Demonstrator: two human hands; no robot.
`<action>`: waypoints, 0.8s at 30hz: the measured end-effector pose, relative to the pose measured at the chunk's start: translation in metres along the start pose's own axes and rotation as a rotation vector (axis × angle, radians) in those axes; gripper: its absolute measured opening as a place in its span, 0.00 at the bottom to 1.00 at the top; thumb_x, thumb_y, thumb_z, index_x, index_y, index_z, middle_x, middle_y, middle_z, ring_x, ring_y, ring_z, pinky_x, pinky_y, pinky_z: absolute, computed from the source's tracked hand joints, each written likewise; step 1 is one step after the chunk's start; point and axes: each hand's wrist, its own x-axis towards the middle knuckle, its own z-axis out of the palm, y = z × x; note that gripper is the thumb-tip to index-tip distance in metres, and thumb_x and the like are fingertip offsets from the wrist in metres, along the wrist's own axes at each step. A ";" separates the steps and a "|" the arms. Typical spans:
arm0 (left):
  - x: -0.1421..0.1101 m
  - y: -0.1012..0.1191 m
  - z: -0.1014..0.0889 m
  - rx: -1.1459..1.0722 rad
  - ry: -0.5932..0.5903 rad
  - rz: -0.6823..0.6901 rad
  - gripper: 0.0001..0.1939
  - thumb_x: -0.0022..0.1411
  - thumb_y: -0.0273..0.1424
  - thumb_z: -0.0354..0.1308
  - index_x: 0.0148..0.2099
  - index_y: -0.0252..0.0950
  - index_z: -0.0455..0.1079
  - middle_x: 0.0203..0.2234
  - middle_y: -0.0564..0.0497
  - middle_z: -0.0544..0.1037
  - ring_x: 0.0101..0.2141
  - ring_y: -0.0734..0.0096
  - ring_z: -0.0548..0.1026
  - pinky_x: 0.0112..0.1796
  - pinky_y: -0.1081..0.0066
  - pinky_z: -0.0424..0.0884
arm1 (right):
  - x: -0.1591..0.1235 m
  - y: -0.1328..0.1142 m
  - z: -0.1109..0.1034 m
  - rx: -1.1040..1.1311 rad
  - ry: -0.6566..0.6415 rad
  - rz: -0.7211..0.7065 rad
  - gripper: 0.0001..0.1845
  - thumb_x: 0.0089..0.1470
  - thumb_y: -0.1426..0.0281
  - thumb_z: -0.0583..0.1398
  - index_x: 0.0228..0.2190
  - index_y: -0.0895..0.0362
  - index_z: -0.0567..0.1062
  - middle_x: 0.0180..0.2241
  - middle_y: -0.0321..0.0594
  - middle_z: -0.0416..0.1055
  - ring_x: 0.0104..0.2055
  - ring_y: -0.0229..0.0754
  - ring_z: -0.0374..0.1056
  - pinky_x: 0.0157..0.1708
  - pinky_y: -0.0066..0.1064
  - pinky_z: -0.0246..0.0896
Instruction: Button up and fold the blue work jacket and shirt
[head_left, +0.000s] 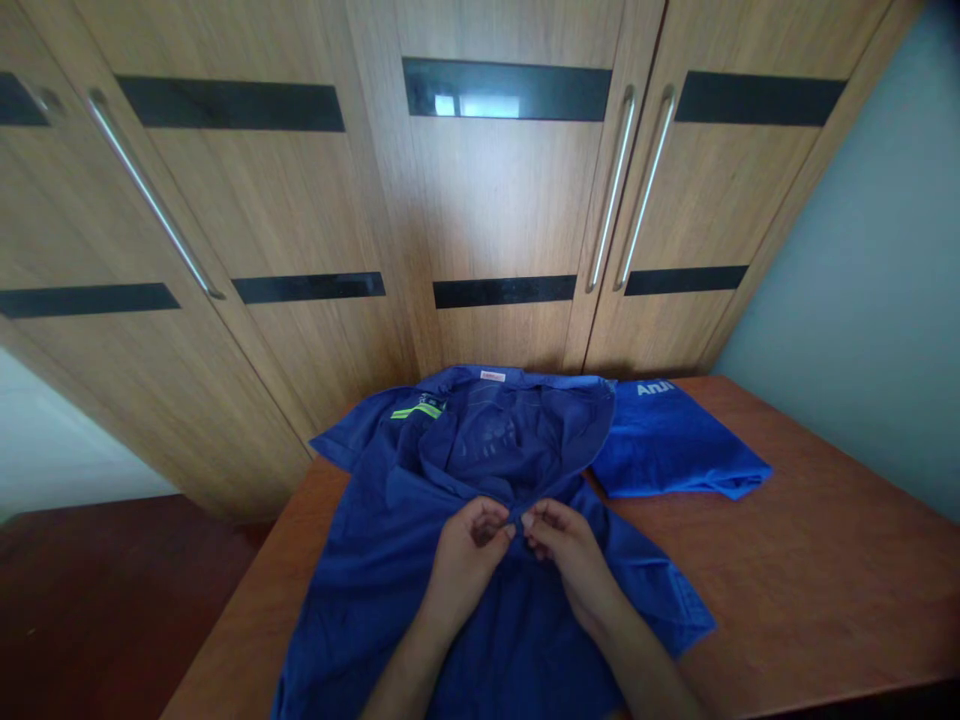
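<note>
A blue collared shirt [390, 530] lies spread front-up on a brown wooden table [810, 560], its collar toward the far edge. A lime-green stripe marks its left shoulder. My left hand [469, 555] and my right hand [566, 550] meet at the shirt's front opening just below the collar. Both pinch the fabric edges there with fingertips pressed together. To the right of the collar lies a second blue garment [675, 445], folded, with white lettering near its top.
A tall wooden wardrobe [495, 200] with black glass strips and long metal handles stands right behind the table. A pale wall [877, 290] runs along the right side. Dark red-brown floor [97, 600] shows at the left of the table.
</note>
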 end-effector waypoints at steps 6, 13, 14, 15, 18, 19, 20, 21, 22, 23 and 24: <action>-0.012 0.001 -0.009 0.757 0.086 0.229 0.08 0.61 0.32 0.52 0.41 0.38 0.70 0.33 0.49 0.77 0.37 0.63 0.74 0.40 0.65 0.69 | -0.002 -0.003 -0.005 -0.275 0.054 -0.113 0.07 0.49 0.67 0.58 0.31 0.57 0.72 0.26 0.37 0.70 0.28 0.39 0.66 0.26 0.28 0.61; -0.047 -0.006 -0.043 1.149 -0.104 0.339 0.19 0.58 0.25 0.54 0.52 0.41 0.67 0.48 0.47 0.73 0.46 0.59 0.72 0.48 0.59 0.68 | -0.043 -0.018 -0.037 -1.114 -0.183 -0.513 0.24 0.48 0.78 0.57 0.48 0.52 0.71 0.50 0.42 0.67 0.52 0.48 0.62 0.54 0.43 0.57; -0.050 -0.007 -0.047 1.202 -0.117 0.345 0.20 0.58 0.22 0.51 0.52 0.41 0.67 0.47 0.47 0.74 0.45 0.59 0.72 0.47 0.59 0.69 | -0.046 -0.019 -0.042 -1.205 -0.206 -0.543 0.25 0.49 0.80 0.56 0.49 0.52 0.70 0.51 0.43 0.66 0.53 0.49 0.61 0.54 0.43 0.57; -0.051 -0.007 -0.050 1.250 -0.128 0.344 0.19 0.59 0.20 0.50 0.50 0.41 0.69 0.45 0.47 0.75 0.44 0.60 0.73 0.45 0.59 0.70 | -0.047 -0.020 -0.047 -1.279 -0.212 -0.569 0.26 0.49 0.81 0.54 0.49 0.52 0.70 0.52 0.44 0.65 0.54 0.50 0.60 0.53 0.44 0.58; -0.051 -0.005 -0.055 1.343 -0.147 0.329 0.16 0.60 0.19 0.48 0.43 0.39 0.72 0.37 0.48 0.78 0.37 0.61 0.76 0.39 0.61 0.73 | -0.046 -0.022 -0.056 -1.386 -0.178 -0.621 0.23 0.51 0.83 0.52 0.45 0.54 0.74 0.49 0.46 0.67 0.51 0.49 0.62 0.48 0.42 0.63; -0.051 -0.003 -0.057 1.349 -0.141 0.339 0.15 0.60 0.20 0.48 0.41 0.39 0.73 0.34 0.48 0.78 0.35 0.61 0.76 0.38 0.62 0.73 | -0.045 -0.023 -0.059 -1.385 -0.162 -0.636 0.21 0.53 0.82 0.52 0.44 0.54 0.74 0.46 0.46 0.69 0.48 0.48 0.64 0.47 0.41 0.64; -0.050 -0.001 -0.059 1.341 -0.123 0.359 0.14 0.61 0.21 0.48 0.40 0.39 0.73 0.33 0.49 0.78 0.34 0.62 0.76 0.37 0.63 0.73 | -0.045 -0.026 -0.062 -1.367 -0.146 -0.651 0.19 0.55 0.81 0.52 0.43 0.55 0.75 0.43 0.46 0.70 0.46 0.47 0.65 0.45 0.39 0.65; -0.050 0.001 -0.063 1.318 -0.093 0.386 0.13 0.61 0.21 0.48 0.40 0.39 0.73 0.33 0.49 0.78 0.34 0.62 0.76 0.37 0.64 0.73 | -0.045 -0.029 -0.064 -1.334 -0.130 -0.672 0.17 0.57 0.79 0.52 0.43 0.54 0.75 0.40 0.45 0.71 0.43 0.45 0.67 0.43 0.37 0.66; -0.051 0.005 -0.067 1.281 -0.057 0.419 0.13 0.62 0.22 0.48 0.40 0.39 0.73 0.33 0.49 0.78 0.34 0.64 0.76 0.38 0.65 0.73 | -0.047 -0.034 -0.068 -1.289 -0.109 -0.697 0.17 0.58 0.78 0.51 0.43 0.54 0.75 0.39 0.44 0.71 0.41 0.44 0.67 0.42 0.36 0.67; -0.053 0.009 -0.071 1.229 -0.022 0.453 0.12 0.63 0.24 0.48 0.41 0.39 0.72 0.33 0.49 0.78 0.34 0.65 0.77 0.38 0.67 0.73 | -0.049 -0.040 -0.072 -1.235 -0.082 -0.725 0.16 0.59 0.77 0.51 0.43 0.53 0.75 0.38 0.44 0.71 0.41 0.43 0.68 0.41 0.35 0.67; -0.055 0.014 -0.076 1.170 0.010 0.484 0.12 0.64 0.26 0.48 0.41 0.39 0.72 0.34 0.50 0.78 0.34 0.66 0.77 0.39 0.68 0.73 | -0.053 -0.047 -0.076 -1.177 -0.052 -0.752 0.16 0.59 0.75 0.52 0.43 0.52 0.75 0.38 0.43 0.71 0.41 0.42 0.68 0.41 0.33 0.67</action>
